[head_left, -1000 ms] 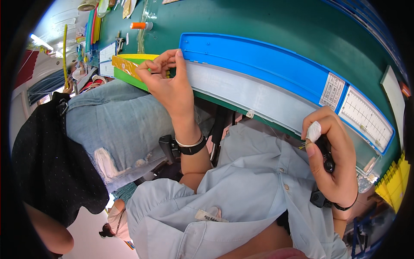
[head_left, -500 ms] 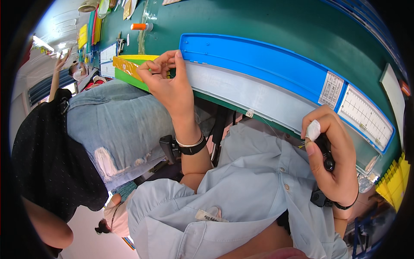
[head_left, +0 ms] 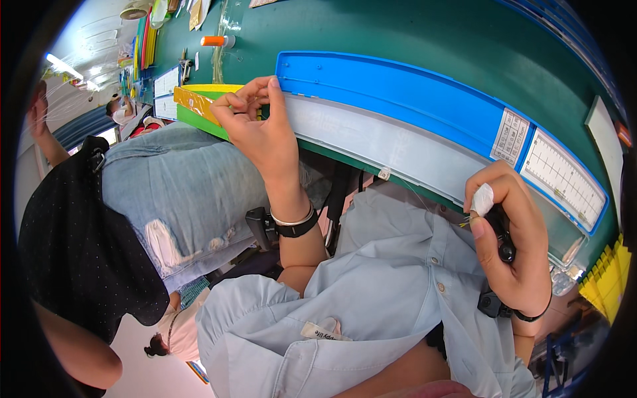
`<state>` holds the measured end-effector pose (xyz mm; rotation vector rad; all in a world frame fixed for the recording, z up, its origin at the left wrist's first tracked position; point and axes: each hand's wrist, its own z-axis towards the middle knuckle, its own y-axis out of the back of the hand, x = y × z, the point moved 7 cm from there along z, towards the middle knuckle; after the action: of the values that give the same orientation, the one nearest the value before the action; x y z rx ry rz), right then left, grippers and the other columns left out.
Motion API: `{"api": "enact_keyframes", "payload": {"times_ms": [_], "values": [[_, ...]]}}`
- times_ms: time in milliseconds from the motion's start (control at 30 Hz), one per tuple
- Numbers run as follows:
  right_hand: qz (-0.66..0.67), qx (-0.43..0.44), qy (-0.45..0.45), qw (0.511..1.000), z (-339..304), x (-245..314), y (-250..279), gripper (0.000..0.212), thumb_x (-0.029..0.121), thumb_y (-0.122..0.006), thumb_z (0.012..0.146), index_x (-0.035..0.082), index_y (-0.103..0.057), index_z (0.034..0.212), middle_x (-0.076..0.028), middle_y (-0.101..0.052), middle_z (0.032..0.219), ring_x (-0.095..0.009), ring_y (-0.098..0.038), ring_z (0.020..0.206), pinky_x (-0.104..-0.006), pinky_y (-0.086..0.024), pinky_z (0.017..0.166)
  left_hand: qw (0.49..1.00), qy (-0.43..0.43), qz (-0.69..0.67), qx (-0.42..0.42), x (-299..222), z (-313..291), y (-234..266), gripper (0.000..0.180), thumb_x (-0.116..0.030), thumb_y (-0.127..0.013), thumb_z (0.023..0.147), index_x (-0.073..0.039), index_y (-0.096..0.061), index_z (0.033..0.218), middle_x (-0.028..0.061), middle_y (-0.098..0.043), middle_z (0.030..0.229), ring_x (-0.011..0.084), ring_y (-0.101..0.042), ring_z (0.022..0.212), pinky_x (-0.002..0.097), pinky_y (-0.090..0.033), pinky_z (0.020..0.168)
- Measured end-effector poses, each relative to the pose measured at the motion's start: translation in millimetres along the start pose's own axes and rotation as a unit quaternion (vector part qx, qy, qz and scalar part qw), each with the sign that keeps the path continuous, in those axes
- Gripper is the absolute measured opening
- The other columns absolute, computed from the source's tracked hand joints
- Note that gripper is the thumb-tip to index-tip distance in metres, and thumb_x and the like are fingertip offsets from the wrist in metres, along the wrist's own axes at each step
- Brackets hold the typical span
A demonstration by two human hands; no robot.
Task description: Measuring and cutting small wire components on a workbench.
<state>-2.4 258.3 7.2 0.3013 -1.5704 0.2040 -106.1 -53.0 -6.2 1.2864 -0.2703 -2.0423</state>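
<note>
My left hand point(head_left: 262, 129) is closed, with thumb and index fingertip pinched at the left end of a long, shallow case with a blue lid point(head_left: 391, 86) and a pale tray point(head_left: 371, 129). What that pinch holds is too small to make out. At the case's front right, my right hand point(head_left: 511, 232) pinches the yellowish ends of thin strands point(head_left: 466, 223) between thumb and index finger. A white wrap point(head_left: 482, 199) covers that index fingertip, and a dark object point(head_left: 506, 249) sits inside the palm. One fine strand runs leftward from this pinch along the table's edge.
A green-and-yellow case with an orange strip point(head_left: 196, 104) lies left of my left hand. An orange-capped tube point(head_left: 217, 41) lies on the green table point(head_left: 398, 30). A co-worker in jeans point(head_left: 179, 179) sits close on my left. Yellow racks point(head_left: 607, 275) stand at far right.
Both my hands hold almost the same place and pinch. The co-worker's raised arm at far left has swung further left, with fine strands showing near the hand.
</note>
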Motion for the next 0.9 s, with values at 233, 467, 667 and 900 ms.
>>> {"api": "enact_keyframes", "payload": {"times_ms": [233,467,667,900], "values": [[0.005,-0.002,0.005,1.000,-3,-2,2,0.020,-0.011,-0.058,0.084,-0.001,-0.053,0.100,-0.012,-0.054,0.098,-0.019,-0.049,0.074,-0.0274,-0.039,0.059,1.000,-0.003,0.008,0.004,-3,-3,-1,0.044,0.003,-0.071,0.093,-0.010,-0.030,0.100,0.0200,-0.070,0.101,0.0154,-0.067,0.088,0.0262,-0.055,0.080],[0.006,-0.007,0.007,1.000,-8,-3,5,0.020,-0.011,-0.058,0.084,-0.001,-0.053,0.100,-0.012,-0.054,0.098,-0.019,-0.049,0.074,-0.0271,-0.039,0.059,1.000,-0.006,0.007,0.012,-8,-5,-4,0.042,0.003,-0.071,0.094,-0.010,-0.030,0.098,0.0203,-0.070,0.102,0.0153,-0.066,0.088,0.0256,-0.054,0.079],[0.007,-0.004,0.010,1.000,-10,0,5,0.020,-0.011,-0.058,0.084,-0.001,-0.053,0.100,-0.012,-0.054,0.098,-0.018,-0.048,0.073,-0.0268,-0.039,0.059,1.000,-0.009,0.003,0.018,-13,-4,-1,0.043,0.003,-0.070,0.094,-0.011,-0.030,0.098,0.0201,-0.070,0.101,0.0148,-0.066,0.087,0.0248,-0.053,0.077],[0.008,-0.006,0.005,1.000,-10,-4,7,0.019,-0.011,-0.058,0.084,-0.001,-0.053,0.100,-0.011,-0.054,0.097,-0.017,-0.048,0.073,-0.0262,-0.038,0.058,1.000,-0.005,0.008,0.019,-14,-6,-7,0.042,0.003,-0.071,0.094,-0.011,-0.031,0.096,0.0195,-0.071,0.100,0.0151,-0.066,0.086,0.0248,-0.052,0.075]]}}
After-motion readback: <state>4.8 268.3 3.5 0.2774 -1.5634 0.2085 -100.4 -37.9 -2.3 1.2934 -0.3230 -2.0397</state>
